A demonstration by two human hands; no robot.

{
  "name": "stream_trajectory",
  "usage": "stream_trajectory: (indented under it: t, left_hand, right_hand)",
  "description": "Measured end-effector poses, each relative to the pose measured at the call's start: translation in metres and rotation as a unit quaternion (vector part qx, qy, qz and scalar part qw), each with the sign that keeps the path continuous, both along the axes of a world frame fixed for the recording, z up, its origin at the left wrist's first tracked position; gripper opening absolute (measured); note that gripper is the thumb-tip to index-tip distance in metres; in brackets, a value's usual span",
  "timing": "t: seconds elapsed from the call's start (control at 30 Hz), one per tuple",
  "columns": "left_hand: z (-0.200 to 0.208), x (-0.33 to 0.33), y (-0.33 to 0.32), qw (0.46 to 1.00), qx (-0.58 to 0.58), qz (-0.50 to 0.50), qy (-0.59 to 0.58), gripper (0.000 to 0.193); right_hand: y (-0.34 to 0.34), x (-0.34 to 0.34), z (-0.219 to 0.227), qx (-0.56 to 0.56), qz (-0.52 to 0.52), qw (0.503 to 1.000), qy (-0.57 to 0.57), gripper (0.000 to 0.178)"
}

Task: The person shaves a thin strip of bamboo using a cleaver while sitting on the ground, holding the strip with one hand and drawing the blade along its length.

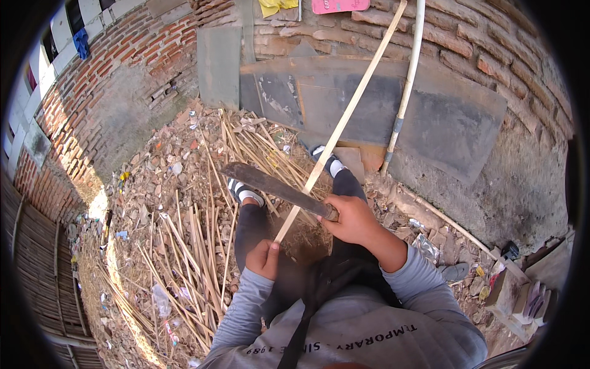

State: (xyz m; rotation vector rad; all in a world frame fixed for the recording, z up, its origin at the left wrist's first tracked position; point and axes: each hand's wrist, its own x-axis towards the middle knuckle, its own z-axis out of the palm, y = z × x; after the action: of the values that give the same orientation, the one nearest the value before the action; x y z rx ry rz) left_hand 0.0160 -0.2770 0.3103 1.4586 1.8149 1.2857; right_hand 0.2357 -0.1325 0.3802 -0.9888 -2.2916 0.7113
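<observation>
My left hand (pixel 262 259) is closed round the near end of a long, pale bamboo strip (pixel 349 112), which slants up and away to the right toward the brick wall. In my right hand (pixel 349 219) is the handle of a machete (pixel 268 183). Its broad dark blade points to the left and lies across the strip, a short way beyond my left hand. Whether the edge cuts into the strip or only rests against it, I cannot tell. My fingers on the handle are partly hidden.
Split bamboo strips (pixel 195 252) lie in a heap at left, with another pile (pixel 264 144) beyond my feet. Rubble and litter cover the ground. Dark panels (pixel 350 92) and a white pipe (pixel 408 86) lean on the brick wall. A sandal (pixel 453 272) lies at right.
</observation>
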Motion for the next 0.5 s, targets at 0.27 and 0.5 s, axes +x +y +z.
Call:
stream_trajectory:
  t: [0.27,0.5]
  left_hand:
    - [-0.019,-0.023,-0.029,0.998,0.013,0.004,0.062,0.03]
    - [-0.013,-0.01,-0.029,0.994,-0.016,-0.009,0.105,0.036]
  right_hand:
    - [0.047,0.04,-0.005,0.069,-0.066,0.985,-0.146,0.027]
    - [0.018,0.035,-0.003,0.08,0.011,0.974,-0.21,0.027]
